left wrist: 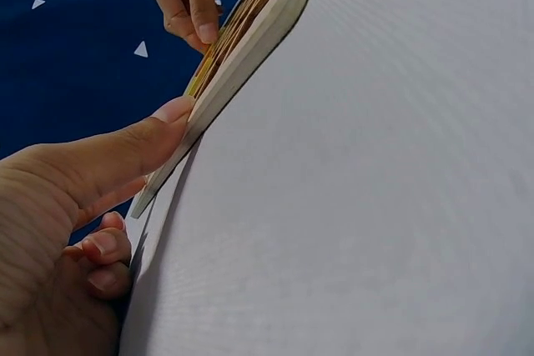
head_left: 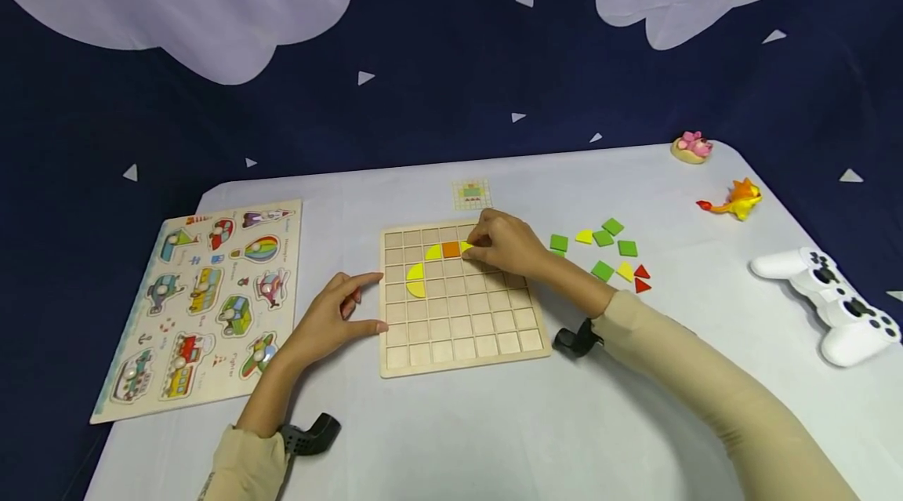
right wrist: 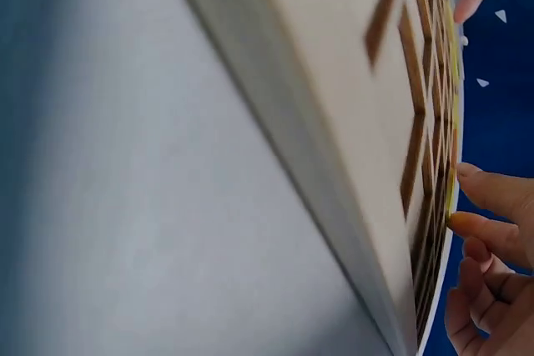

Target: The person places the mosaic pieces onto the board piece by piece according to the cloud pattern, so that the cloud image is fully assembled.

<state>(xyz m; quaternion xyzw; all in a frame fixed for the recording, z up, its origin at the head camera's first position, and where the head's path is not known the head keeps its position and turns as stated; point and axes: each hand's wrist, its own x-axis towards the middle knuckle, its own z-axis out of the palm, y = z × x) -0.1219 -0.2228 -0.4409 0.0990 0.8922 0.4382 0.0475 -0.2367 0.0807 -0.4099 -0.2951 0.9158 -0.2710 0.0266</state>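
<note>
A square wooden grid board lies mid-table. Set in its cells are an orange square tile, a yellow quarter-round tile to its left and a yellow half-round shape lower down. My right hand pinches another yellow tile between thumb and finger, at the cell right of the orange square. Part of that tile is hidden by the fingers. My left hand touches the board's left edge with thumb and forefinger spread apart; its other fingers are bent, as the left wrist view shows.
Loose green tiles, yellow tiles and red triangles lie right of the board. A small pattern card is behind it. A picture puzzle lies left; a white game controller and two figurines are right.
</note>
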